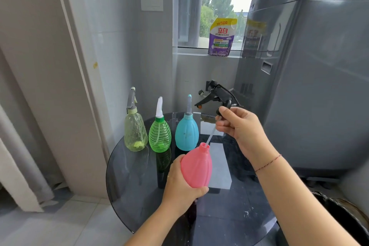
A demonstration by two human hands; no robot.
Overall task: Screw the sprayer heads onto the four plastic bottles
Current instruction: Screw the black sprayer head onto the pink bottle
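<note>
My left hand (179, 185) grips a pink bottle (196, 168), tilted, above the round dark glass table (135, 195). My right hand (237, 126) holds a black sprayer head (218, 95) above the bottle. The head's white dip tube (210, 136) reaches down into the bottle's open neck; the cap is still well above the neck. At the back of the table stand three bottles with sprayer heads on them: a clear yellowish bottle (135, 132), a green ribbed bottle (159, 136) and a blue bottle (186, 134).
A grey washing machine (309, 86) stands close on the right. A purple detergent pouch (221, 37) sits on the window sill behind. A wall and a door frame (79, 86) border the left, with a curtain (22, 166) at the far left.
</note>
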